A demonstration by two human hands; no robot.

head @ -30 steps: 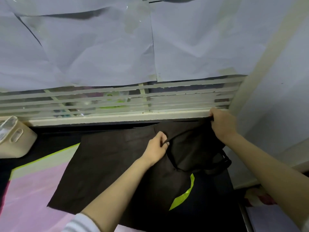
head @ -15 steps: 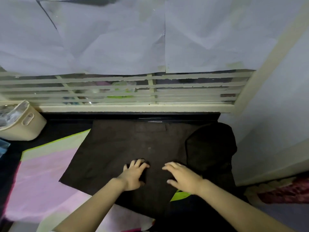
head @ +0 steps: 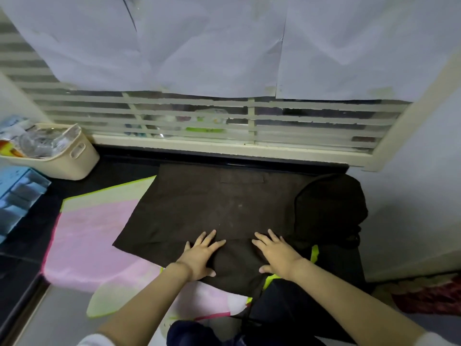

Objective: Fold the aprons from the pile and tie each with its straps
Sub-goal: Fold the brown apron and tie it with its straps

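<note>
Landmark: window sill (head: 224,147). A dark brown apron (head: 219,211) lies spread flat just below the sill, its far edge almost touching it and its near edge toward the person.

Both hands rest on the near part of the apron, the side farthest from the sill. The left hand (head: 199,255) and right hand (head: 277,253) are palms down, fingers straight and spread, pressing the cloth and gripping nothing. Fingertips point at the sill, so nearly all of the apron lies ahead of the fingers, between them and the sill.

The apron's long axis runs parallel to the sill. A faint crease line crosses the cloth just at the fingertips, also parallel to the sill. The hands are level with each other. The left one is nearer the free corner that overhangs the pink mat (head: 94,233); the right is nearer the black fabric heap (head: 329,208). Judgement: they are smoothing the cloth, and the fold has not yet begun. The likely fold is either near edge to sill or side to side.

The apron is matte, thin and limp, with light dust specks and a sewn rectangular patch (head: 242,178) close to the sill. The heap, at the sill's right end, is rounded and crumpled, probably the remaining pile. I can't make out any straps in the dark cloth.

The mat is smooth with a lime border. A rigid cream plastic basket (head: 74,161) holding clear wrappers sits at the sill's left end. Creased paper sheets (head: 199,46) hang above the sill.
</note>
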